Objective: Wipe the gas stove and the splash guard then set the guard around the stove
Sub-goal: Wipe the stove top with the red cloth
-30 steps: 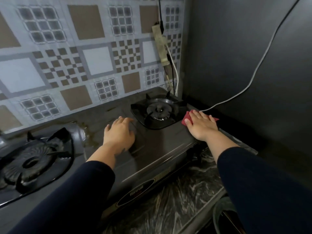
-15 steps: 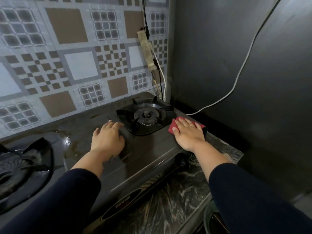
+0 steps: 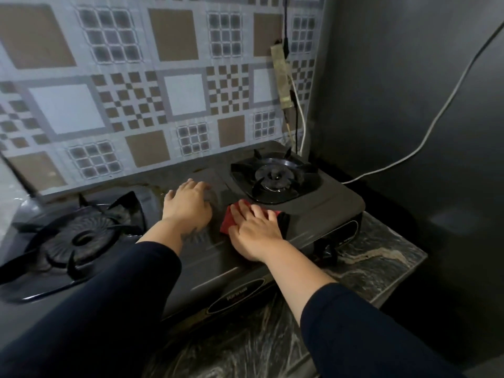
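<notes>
A black two-burner gas stove sits on a marbled counter. My right hand lies flat on a red cloth, pressing it onto the stove top between the burners, just in front of the right burner. My left hand rests palm down on the stove top right beside it, fingers slightly spread, holding nothing. The left burner is at the left. A patterned panel of squares stands upright behind the stove; I cannot tell whether it is the splash guard or the wall.
A power strip hangs on the patterned surface near the corner, and a white cable runs across the dark right wall. The marbled counter ends shortly right of the stove. Brownish smears mark the stove's back edge.
My right hand has slid the red cloth leftward from the stove's right edge to the middle, in front of the right burner. My left hand has stayed flat on the stove top.
</notes>
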A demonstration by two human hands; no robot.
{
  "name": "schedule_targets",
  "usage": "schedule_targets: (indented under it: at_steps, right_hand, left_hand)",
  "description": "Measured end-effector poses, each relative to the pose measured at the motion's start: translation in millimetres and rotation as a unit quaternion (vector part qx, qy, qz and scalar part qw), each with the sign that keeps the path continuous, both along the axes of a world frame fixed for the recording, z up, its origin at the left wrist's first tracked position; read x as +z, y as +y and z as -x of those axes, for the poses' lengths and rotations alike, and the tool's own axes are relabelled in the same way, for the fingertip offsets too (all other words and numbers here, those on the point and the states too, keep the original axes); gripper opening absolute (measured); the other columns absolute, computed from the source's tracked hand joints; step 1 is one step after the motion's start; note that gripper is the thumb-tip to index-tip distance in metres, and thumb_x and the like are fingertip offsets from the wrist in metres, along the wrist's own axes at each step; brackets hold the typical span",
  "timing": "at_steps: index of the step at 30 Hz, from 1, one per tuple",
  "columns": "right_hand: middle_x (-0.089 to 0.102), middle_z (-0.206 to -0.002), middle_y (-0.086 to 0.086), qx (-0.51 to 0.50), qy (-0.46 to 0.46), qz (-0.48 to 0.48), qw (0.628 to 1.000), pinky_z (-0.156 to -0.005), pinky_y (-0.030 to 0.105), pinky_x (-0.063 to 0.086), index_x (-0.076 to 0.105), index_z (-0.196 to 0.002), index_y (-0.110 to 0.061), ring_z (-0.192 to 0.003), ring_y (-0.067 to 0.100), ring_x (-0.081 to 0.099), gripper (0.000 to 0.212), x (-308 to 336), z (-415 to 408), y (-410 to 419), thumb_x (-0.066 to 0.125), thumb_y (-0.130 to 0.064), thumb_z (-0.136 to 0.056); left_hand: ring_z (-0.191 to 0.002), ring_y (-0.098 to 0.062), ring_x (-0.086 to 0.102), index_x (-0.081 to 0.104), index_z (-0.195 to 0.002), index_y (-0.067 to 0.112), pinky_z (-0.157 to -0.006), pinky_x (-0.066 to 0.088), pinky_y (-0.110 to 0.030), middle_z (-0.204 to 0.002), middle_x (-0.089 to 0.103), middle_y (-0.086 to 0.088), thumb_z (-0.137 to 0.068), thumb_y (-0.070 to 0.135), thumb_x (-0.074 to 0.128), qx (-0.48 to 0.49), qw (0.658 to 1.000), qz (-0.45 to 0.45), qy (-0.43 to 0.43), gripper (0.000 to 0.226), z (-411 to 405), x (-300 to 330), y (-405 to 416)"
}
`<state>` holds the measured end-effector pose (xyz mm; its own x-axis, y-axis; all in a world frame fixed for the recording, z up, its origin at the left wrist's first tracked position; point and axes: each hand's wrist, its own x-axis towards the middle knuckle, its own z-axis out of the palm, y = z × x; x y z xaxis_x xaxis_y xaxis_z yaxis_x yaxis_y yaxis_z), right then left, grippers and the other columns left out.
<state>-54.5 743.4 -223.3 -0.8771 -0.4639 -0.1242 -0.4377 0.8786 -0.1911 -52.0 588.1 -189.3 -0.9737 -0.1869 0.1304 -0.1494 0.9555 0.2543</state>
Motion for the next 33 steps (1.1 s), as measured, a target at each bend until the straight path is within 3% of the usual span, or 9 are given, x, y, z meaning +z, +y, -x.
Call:
schedule_targets:
  at_steps: [6,9,12,20,33]
  right_hand:
    - [0.004,-0.161,-0.004,0.041,-0.058,-0.027,0.997,-0.113,0.046,0.010,0.010,-0.151,-0.029,-0.145,0.025,0.005,0.062,27,30,-12,0.030,-0.041,-0.093]
    - [0.010,-0.160,-0.010,0.102,0.018,0.006,0.995,-0.116,0.040,0.008,0.018,-0.149,-0.035,-0.147,0.012,0.006,0.056,18,28,1,0.034,-0.045,-0.096]
    - [-0.002,-0.160,-0.013,0.104,0.049,0.018,0.993,-0.119,0.037,-0.001,0.009,-0.150,-0.036,-0.146,0.005,-0.004,0.053,-4,20,-8,0.021,-0.046,-0.099]
    - [-0.008,-0.161,0.003,0.025,0.037,-0.021,0.999,-0.120,0.040,-0.004,0.001,-0.151,-0.019,-0.148,0.019,-0.007,0.059,-6,63,-69,0.013,-0.044,-0.100]
    - [-0.004,-0.161,0.003,0.032,0.019,0.003,0.999,-0.120,0.043,0.000,0.005,-0.151,-0.021,-0.148,0.024,-0.003,0.059,-5,171,-160,0.015,-0.046,-0.100]
  left_hand:
    - [-0.146,-0.023,0.022,0.041,-0.140,0.026,-0.118,0.018,-0.050,-0.152,0.035,-0.008,-0.090,0.024,0.052,-0.005,1.000,0.008,-0.002,0.051,-8,-2,-34]
    - [-0.148,-0.021,0.016,0.040,-0.141,0.026,-0.119,0.014,-0.048,-0.156,0.030,-0.009,-0.092,0.024,0.051,-0.009,1.000,0.004,0.002,0.051,-6,-1,-50]
    - [-0.148,-0.020,0.013,0.039,-0.141,0.026,-0.120,0.013,-0.048,-0.156,0.031,-0.007,-0.092,0.022,0.049,-0.017,1.000,-0.004,-0.004,0.051,0,-5,-65]
    - [-0.148,-0.019,0.014,0.040,-0.141,0.025,-0.120,0.013,-0.048,-0.154,0.033,-0.005,-0.093,0.023,0.048,-0.016,1.000,-0.010,-0.017,0.049,21,-17,-94]
    - [-0.148,-0.017,0.013,0.038,-0.142,0.027,-0.120,0.011,-0.048,-0.155,0.032,-0.003,-0.094,0.025,0.042,0.010,1.000,-0.005,0.006,0.047,86,-17,-136]
